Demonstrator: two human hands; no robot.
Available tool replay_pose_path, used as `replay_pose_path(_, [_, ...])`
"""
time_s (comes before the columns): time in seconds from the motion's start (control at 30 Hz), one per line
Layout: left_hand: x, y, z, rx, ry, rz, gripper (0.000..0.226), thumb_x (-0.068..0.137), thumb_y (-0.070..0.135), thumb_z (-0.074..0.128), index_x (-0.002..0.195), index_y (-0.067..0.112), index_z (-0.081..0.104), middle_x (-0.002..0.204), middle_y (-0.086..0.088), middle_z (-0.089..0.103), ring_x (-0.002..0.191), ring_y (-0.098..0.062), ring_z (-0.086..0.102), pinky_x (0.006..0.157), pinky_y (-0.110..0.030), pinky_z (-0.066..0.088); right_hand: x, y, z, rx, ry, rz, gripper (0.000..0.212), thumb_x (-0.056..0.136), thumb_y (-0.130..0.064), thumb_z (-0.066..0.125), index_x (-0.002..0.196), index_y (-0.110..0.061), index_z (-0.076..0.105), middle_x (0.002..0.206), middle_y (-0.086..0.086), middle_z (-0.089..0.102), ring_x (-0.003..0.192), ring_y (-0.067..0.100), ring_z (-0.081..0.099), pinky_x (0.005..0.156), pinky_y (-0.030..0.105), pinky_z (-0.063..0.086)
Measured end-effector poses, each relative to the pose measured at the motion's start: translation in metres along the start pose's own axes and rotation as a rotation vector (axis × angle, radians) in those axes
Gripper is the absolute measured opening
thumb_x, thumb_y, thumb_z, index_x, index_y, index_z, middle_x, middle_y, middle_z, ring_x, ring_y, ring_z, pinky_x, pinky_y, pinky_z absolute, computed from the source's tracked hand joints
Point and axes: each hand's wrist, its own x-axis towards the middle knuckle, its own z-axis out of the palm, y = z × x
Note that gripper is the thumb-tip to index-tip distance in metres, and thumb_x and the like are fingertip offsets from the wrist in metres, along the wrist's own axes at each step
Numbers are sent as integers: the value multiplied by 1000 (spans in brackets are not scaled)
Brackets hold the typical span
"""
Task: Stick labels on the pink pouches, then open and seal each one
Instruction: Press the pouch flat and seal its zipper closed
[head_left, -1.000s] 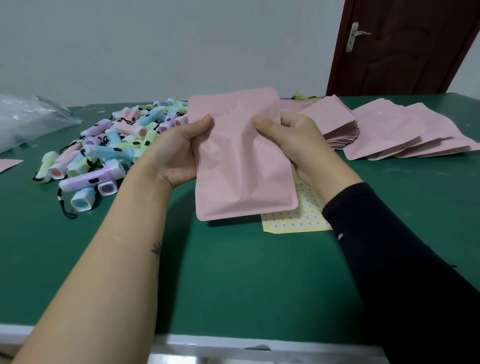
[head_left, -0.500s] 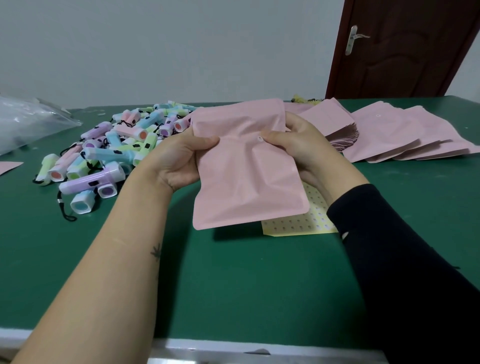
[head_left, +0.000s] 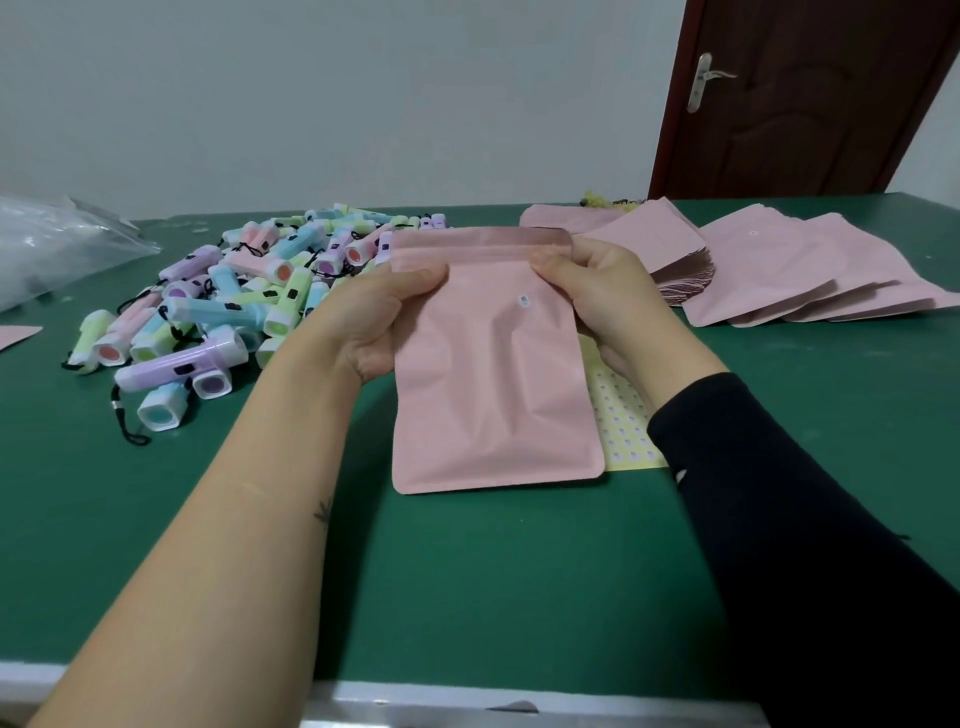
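Pinching the labelled pink pouch (head_left: 493, 384) just under its top edge, left hand (head_left: 374, 317) and right hand (head_left: 608, 301) hold it upright.

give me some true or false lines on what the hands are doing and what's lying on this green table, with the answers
1. The left hand and right hand both hold the pink pouch near its top edge. True.
2. The held pouch has nothing stuck on it. False: a small white label sits on its front.
3. The yellow label sheet lies on the table, partly hidden by the pouch. True.
4. The toy torches are piled on the person's right. False: they lie to the left, and the spare pouches lie to the right.
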Motion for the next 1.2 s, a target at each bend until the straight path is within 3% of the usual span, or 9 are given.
replay_pose_path(0.17, [2,0,3,0,23,38,15,97,14,59,108,7,67,88,-5,76,76,-16,73,63,-28,59,-3,-3,5,-69,64,-22,34,99,-16,54,105,18,59,107,38,61,81,21,48,75,35,38])
replay_pose_path(0.33, [7,-4,4,17,116,82,11,98,15,58,94,11,67,75,-1,75,67,-13,72,57,-26,58,-1,-1,10,-55,47,44,33,101,-15,45,108,16,56,90,11,56,82,21,48,75,35,39])
replay_pose_path(0.47, [10,1,-1,-61,168,78,17,102,20,53,99,12,67,80,0,76,71,-13,73,56,-29,59,2,-4,4,207,-69,121,23,100,-25,52,94,-12,70,88,0,74,86,18,68,88,36,54])
replay_pose_path(0.6, [14,9,-7,-356,250,192,21,104,21,48,98,10,64,82,-1,77,76,-14,74,64,-33,60,-2,-2,-8,93,-270,191,16,87,-25,70,99,-15,72,91,0,76,79,13,72,66,25,57])
replay_pose_path(0.73, [14,8,-11,-548,282,234,25,103,27,48,101,8,65,84,-5,77,72,-20,75,51,-35,57,-3,8,-4,-105,-111,94,3,84,-19,74,85,-17,72,63,-13,69,50,0,59,50,15,49])
replay_pose_path(0.83, [15,6,-9,-640,279,241,30,103,30,48,96,6,65,77,-7,76,67,-22,74,51,-37,57,1,13,2,194,-6,143,15,84,-13,74,98,-10,70,84,-1,75,71,9,70,66,24,59])
replay_pose_path(0.93, [17,5,-10,-700,300,253,33,103,33,47,95,7,65,74,-7,76,68,-23,74,57,-38,58,-1,17,12,522,-138,290,27,86,-11,71,112,-7,64,102,8,75,92,21,73,79,39,59])
replay_pose_path(1.03, [19,2,-12,-708,316,232,35,104,36,46,92,10,66,72,-6,75,81,-23,69,72,-43,54,-5,23,24,394,-239,311,28,85,-13,72,112,-13,65,103,4,75,95,19,72,85,45,58])
replay_pose_path(1.2, [17,-4,-13,-689,235,181,22,102,25,54,95,10,68,84,-6,77,76,-24,74,72,-42,57,-6,22,25,323,-179,295,22,90,-17,68,111,-13,66,107,4,74,99,21,71,90,46,56])
